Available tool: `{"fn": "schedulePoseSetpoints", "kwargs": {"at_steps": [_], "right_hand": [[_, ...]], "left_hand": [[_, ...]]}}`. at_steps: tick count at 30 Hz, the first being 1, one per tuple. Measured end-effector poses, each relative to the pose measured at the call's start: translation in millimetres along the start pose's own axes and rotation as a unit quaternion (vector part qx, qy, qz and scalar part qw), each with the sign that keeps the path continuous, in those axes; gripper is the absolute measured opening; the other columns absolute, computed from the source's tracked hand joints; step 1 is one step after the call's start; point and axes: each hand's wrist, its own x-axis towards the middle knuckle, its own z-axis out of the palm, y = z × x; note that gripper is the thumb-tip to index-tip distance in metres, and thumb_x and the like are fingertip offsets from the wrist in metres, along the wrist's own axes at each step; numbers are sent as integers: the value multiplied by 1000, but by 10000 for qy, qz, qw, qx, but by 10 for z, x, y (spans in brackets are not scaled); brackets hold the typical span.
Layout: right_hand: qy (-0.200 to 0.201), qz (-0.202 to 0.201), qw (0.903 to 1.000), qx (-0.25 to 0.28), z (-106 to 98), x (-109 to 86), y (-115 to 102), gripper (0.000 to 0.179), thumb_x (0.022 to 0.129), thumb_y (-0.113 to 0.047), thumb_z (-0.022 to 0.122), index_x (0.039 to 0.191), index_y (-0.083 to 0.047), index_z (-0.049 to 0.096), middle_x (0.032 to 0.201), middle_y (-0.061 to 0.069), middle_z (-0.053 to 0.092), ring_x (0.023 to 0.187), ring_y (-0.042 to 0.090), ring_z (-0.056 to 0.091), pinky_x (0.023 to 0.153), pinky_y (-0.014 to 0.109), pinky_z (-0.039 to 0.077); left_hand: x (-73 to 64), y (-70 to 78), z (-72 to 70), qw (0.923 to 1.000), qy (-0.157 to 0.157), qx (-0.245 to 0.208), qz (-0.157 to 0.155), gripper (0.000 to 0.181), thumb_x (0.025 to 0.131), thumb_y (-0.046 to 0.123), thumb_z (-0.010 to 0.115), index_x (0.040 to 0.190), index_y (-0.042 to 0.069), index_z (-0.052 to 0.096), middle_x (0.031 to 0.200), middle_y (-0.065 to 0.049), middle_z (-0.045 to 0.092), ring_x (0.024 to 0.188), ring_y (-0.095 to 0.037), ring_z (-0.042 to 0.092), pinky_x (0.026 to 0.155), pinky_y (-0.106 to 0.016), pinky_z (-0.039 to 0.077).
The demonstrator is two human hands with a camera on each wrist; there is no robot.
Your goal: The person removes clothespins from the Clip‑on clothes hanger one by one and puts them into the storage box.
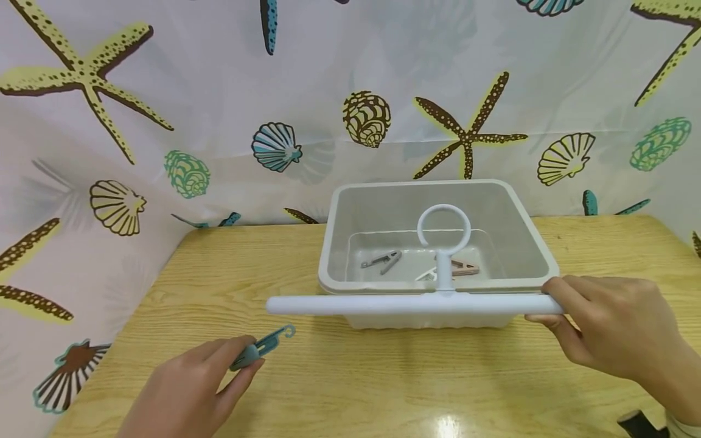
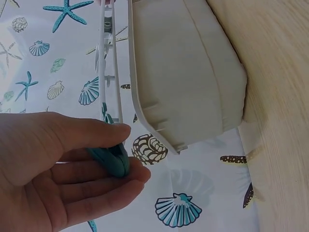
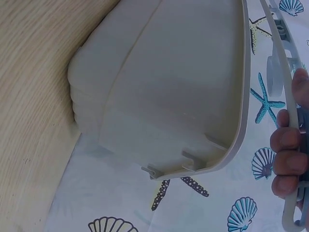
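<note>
In the head view my left hand pinches a teal clothespin between thumb and fingers. Its small hooked end points up and to the right. My right hand grips one end of a white hanger, a long straight bar with a ring-shaped hook standing up from its middle. The bar is held level in front of the plastic basin, its left end free. From the left wrist, the clothespin lies between thumb and fingertips. The right wrist view has fingers curled round the hanger's end.
Inside the basin lie a grey clothespin, a pinkish one and a white one, partly hidden by the hanger. The basin stands on a wooden table, before a curtain printed with shells and starfish. A dark object sits at lower right.
</note>
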Motion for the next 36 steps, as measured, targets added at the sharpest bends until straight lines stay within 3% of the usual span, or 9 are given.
{"fn": "schedulePoseSetpoints", "kwargs": {"at_steps": [3, 5, 12, 14, 16, 19, 20, 30, 36], "right_hand": [[-4, -1, 10000, -20, -10, 18, -12, 54, 102, -52, 32, 73, -10, 49, 51, -9, 35, 38, 4, 24, 35, 20, 13], [56, -22, 10000, -28, -15, 38, -21, 55, 102, -52, 31, 72, -10, 48, 51, -9, 32, 38, 4, 22, 35, 19, 12], [128, -49, 9999, -19, 4, 38, -23, 55, 102, -52, 31, 72, -10, 48, 51, -9, 31, 37, 4, 22, 36, 19, 11], [84, -33, 10000, -1, 13, 23, -19, 54, 102, -52, 32, 72, -11, 49, 51, -10, 33, 38, 3, 23, 36, 19, 11], [50, -20, 10000, 9, 21, 11, -16, 52, 102, -52, 33, 73, -11, 49, 51, -10, 32, 39, 3, 22, 36, 19, 11], [53, -23, 10000, 31, 33, -2, -15, 51, 101, -52, 34, 72, -12, 49, 51, -11, 31, 40, 2, 21, 37, 18, 11], [54, -31, 10000, 31, 35, -4, -17, 51, 101, -52, 33, 72, -12, 49, 51, -11, 30, 40, 2, 21, 37, 18, 11], [78, -94, 9999, 98, 45, -24, -37, 52, 102, -53, 32, 72, -13, 46, 52, -12, 30, 39, 2, 21, 36, 19, 11], [32, -58, 9999, 121, 45, -39, -37, 52, 101, -54, 33, 71, -13, 46, 52, -13, 28, 41, 1, 18, 38, 17, 10]], "left_hand": [[5, 7, -16, 9998, 97, 54, 172, 25, 73, 22, 84, 91, 13, 70, 79, 5, 68, 65, -10, 65, 52, -24, 50], [14, 18, -37, 9997, 90, 99, 206, 33, 64, 15, 89, 92, 13, 71, 81, 4, 69, 66, -10, 66, 53, -24, 51], [23, 62, -105, 9997, 75, 152, 172, 35, 63, 18, 89, 93, 13, 72, 81, 4, 70, 66, -10, 67, 53, -25, 52], [22, 64, -116, 9995, 128, 118, 258, 25, 79, 32, 80, 93, 13, 72, 80, 5, 70, 65, -10, 66, 52, -24, 51], [21, 66, -122, 9989, 245, 72, 384, 35, 93, 46, 60, 92, 13, 71, 78, 5, 69, 63, -9, 66, 51, -22, 50], [22, 64, -132, 9971, 487, 24, 577, 65, 98, 56, 23, 90, 12, 71, 76, 4, 69, 62, -9, 65, 50, -22, 50], [24, 65, -140, 9969, 524, 15, 592, 67, 98, 56, 21, 90, 12, 71, 76, 3, 69, 62, -10, 65, 50, -22, 50], [108, 96, -261, 9935, 875, -41, 729, 66, 101, 55, 25, 89, 8, 71, 76, 3, 69, 62, -9, 66, 50, -25, 52], [198, 132, -304, 9927, 874, -74, 823, 65, 101, 53, 25, 92, 8, 71, 77, 3, 69, 63, -9, 65, 52, -27, 52]]}}
